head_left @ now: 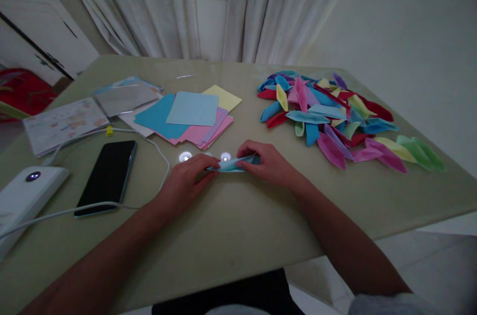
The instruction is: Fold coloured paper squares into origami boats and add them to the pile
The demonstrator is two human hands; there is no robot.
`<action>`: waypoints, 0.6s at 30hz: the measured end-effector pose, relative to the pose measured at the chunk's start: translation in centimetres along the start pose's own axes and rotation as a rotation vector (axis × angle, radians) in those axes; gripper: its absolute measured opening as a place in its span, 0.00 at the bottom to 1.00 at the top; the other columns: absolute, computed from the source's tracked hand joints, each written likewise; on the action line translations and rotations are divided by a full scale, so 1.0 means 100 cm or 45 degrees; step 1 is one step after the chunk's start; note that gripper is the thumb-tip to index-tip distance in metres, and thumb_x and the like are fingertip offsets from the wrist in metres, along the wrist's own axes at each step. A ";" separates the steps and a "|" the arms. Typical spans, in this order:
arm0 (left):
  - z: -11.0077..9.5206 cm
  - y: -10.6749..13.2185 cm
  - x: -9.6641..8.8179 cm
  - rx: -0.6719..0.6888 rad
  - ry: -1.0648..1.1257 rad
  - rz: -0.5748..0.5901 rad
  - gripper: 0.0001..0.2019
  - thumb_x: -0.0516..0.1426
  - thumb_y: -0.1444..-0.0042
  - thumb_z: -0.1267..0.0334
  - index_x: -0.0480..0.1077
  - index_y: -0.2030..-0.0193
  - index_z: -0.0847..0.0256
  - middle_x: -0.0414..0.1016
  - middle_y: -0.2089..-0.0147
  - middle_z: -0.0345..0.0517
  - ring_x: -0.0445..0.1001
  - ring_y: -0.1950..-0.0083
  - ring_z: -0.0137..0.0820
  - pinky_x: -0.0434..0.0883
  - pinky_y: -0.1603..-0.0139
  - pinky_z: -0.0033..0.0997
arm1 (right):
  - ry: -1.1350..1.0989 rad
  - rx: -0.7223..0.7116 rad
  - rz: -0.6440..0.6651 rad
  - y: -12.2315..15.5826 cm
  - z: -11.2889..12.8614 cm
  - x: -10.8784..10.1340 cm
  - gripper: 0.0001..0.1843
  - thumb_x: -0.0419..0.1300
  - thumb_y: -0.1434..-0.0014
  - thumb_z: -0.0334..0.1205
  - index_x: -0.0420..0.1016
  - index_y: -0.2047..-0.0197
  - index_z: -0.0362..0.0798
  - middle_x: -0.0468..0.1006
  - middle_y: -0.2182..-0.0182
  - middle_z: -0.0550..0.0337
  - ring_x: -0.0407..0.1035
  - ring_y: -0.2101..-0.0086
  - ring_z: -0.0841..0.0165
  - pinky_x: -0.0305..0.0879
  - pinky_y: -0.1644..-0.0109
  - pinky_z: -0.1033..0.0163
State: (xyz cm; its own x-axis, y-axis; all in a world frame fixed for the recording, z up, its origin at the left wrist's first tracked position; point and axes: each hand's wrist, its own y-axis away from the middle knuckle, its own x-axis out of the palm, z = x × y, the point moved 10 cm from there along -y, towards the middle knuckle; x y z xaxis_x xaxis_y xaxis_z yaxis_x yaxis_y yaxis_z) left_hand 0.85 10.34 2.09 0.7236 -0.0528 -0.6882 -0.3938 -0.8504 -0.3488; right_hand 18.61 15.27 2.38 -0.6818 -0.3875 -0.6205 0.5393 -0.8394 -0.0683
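A light blue folded paper (230, 165) is held between both hands near the middle of the table. My left hand (188, 176) pinches its left end, and my right hand (266, 161) pinches its right end with thumb and fingers. The folded paper is long and narrow, and the fingertips hide its two ends. Beyond my left hand lies a loose stack of flat square sheets, with a light blue sheet (194, 109) on top. To the right of my right hand spreads a heap of folded paper pieces (316, 111) in many colours.
A black phone (108, 173) lies left of my left hand, with a white cable (158, 148) running around it. A white power bank (35, 191) sits at the left edge. Printed packets (67, 123) lie behind them on the table (231, 235).
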 end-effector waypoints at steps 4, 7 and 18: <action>-0.005 0.001 0.004 0.060 0.029 0.041 0.09 0.59 0.29 0.63 0.78 0.46 0.53 0.84 0.43 0.49 0.84 0.43 0.40 0.79 0.43 0.41 | 0.003 0.022 0.030 0.000 -0.006 -0.004 0.06 0.67 0.35 0.37 0.83 0.55 0.49 0.84 0.62 0.60 0.74 0.63 0.65 0.64 0.59 0.62; -0.010 0.002 0.008 0.130 0.015 0.069 0.11 0.58 0.28 0.65 0.80 0.45 0.51 0.83 0.41 0.49 0.82 0.42 0.39 0.78 0.41 0.41 | -0.077 0.014 0.045 0.000 -0.008 -0.004 0.06 0.67 0.36 0.35 0.84 0.55 0.49 0.84 0.62 0.60 0.75 0.63 0.65 0.66 0.59 0.62; -0.001 0.001 0.002 0.021 -0.071 0.005 0.06 0.62 0.30 0.60 0.81 0.53 0.57 0.84 0.53 0.49 0.83 0.52 0.41 0.79 0.50 0.42 | -0.111 0.083 0.069 0.000 -0.019 -0.010 0.09 0.64 0.34 0.37 0.85 0.55 0.47 0.85 0.61 0.57 0.76 0.63 0.66 0.69 0.58 0.61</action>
